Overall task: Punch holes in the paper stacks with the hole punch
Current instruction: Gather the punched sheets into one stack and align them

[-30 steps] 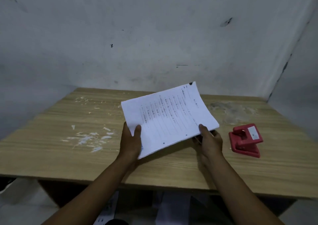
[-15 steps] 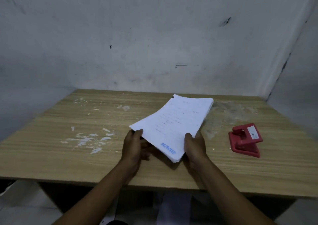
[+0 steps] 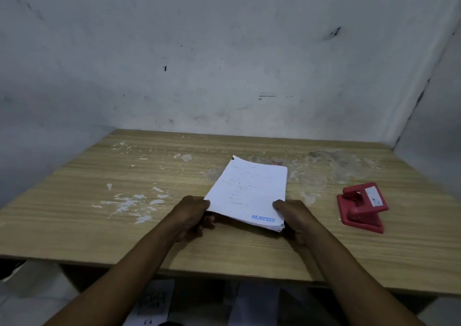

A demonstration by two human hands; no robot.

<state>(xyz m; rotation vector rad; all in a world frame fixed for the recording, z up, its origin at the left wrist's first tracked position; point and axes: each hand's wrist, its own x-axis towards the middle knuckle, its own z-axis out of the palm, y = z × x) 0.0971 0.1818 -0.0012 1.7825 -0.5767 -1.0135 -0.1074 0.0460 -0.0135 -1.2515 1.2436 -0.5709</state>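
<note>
Head view, near to far: loose sheets (image 3: 154, 300) lying on the floor under the near edge of the table (image 3: 74, 226). Above that edge, both forearms reaching in. Left hand (image 3: 192, 216) gripping the near left corner of the paper stack (image 3: 249, 191), fingers curled under, thumb side against the edge. Right hand (image 3: 294, 218) gripping the near right corner beside the blue REJECTED stamp (image 3: 263, 218), fingers wrapped under the stack. Neither hand spread open; both closing on paper and nothing else.

Paper stack sitting at the middle of the table, near end raised off the wood between the hands, far end seeming to rest on or close to the surface, though contact cannot be told for sure. Long axis running away from the person toward the far edge, leaning slightly right.

Hole punch (image 3: 361, 207) lying toward the right edge of the table, well apart from the stack and untouched, roughly level with the hands in depth. Right hand clearly nearer to it than left. Judging from this, squaring the sheets looks like the step in hand, punching not yet begun; bringing stack and punch together probably calls for a move to the right, with a stack edge turned to face the slot.

Farther back, white paint flecks (image 3: 129, 203) toward the left edge, a grey smudge (image 3: 336, 161) near the far right corner, then the scuffed wall (image 3: 224, 51).
</note>
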